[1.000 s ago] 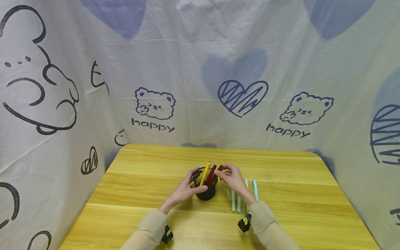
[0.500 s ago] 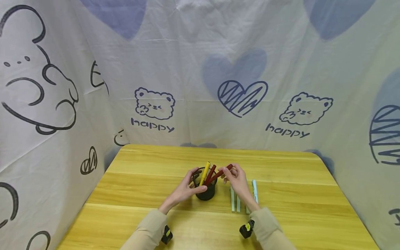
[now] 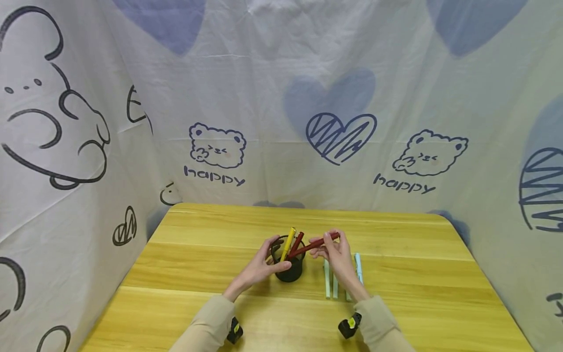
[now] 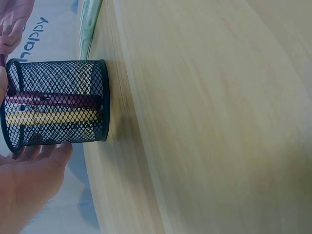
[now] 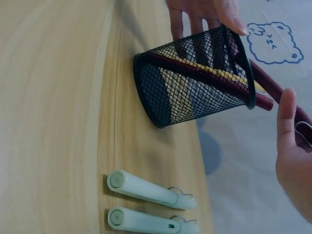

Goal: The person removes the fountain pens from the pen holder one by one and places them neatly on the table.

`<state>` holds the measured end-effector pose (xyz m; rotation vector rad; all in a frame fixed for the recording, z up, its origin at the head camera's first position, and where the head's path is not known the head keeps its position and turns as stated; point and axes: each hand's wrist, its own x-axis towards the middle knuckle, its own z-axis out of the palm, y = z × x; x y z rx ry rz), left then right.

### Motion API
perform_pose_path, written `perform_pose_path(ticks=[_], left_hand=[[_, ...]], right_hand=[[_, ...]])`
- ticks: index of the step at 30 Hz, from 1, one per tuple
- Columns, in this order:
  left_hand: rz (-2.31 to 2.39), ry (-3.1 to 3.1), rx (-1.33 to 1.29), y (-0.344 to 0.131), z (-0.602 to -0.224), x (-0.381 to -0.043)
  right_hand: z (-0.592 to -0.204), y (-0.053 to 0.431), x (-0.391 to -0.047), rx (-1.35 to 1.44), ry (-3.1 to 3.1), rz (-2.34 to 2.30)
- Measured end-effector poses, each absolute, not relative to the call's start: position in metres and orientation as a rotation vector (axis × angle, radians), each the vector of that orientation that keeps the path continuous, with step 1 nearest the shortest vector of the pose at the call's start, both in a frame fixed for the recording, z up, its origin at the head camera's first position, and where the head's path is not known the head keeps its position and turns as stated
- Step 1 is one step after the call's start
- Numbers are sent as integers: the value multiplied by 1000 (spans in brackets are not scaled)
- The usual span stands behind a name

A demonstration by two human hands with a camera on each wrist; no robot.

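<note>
A black mesh pen holder (image 3: 289, 275) stands on the table, and my left hand (image 3: 258, 269) holds it from the left, thumb in front and fingers behind. Inside it lean a yellow pen (image 3: 288, 244) and a dark red pen (image 3: 296, 244). My right hand (image 3: 337, 254) pinches a second dark red pen (image 3: 313, 245) near its clip end. That pen slants low over the holder's right rim, its other end at the mouth; the right wrist view shows the metal clip by my thumb (image 5: 286, 114).
Right of the holder, several pale pens lie side by side on the wooden table (image 3: 198, 274), among them a light green pen (image 3: 327, 283) and a light blue pen (image 3: 358, 265). My right forearm partly covers them. A printed cloth (image 3: 281, 181) hangs behind the table.
My right hand has moved right, drawing the second dark red pen outward and tilting it from steep to nearly flat. My left hand and the holder have stayed in place.
</note>
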<state>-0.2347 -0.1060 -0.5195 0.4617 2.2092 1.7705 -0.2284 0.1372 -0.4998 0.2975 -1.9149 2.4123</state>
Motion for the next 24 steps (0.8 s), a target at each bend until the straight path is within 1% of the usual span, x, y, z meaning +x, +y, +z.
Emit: perform_pose_path(ticks=[7, 12, 19, 24], left_hand=[[1765, 2209, 462, -106, -519, -235], [1758, 2211, 466, -107, -520, -235], [1748, 2204, 485, -108, -520, -235], [1750, 2208, 489, -108, -520, -235]], right_hand=[[-500, 146, -224, 384, -1790, 2567], [-500, 153, -222, 356, -1762, 2558], [-506, 163, -221, 463, -1637, 2544], [-507, 168, -219, 459, -1611, 2510]])
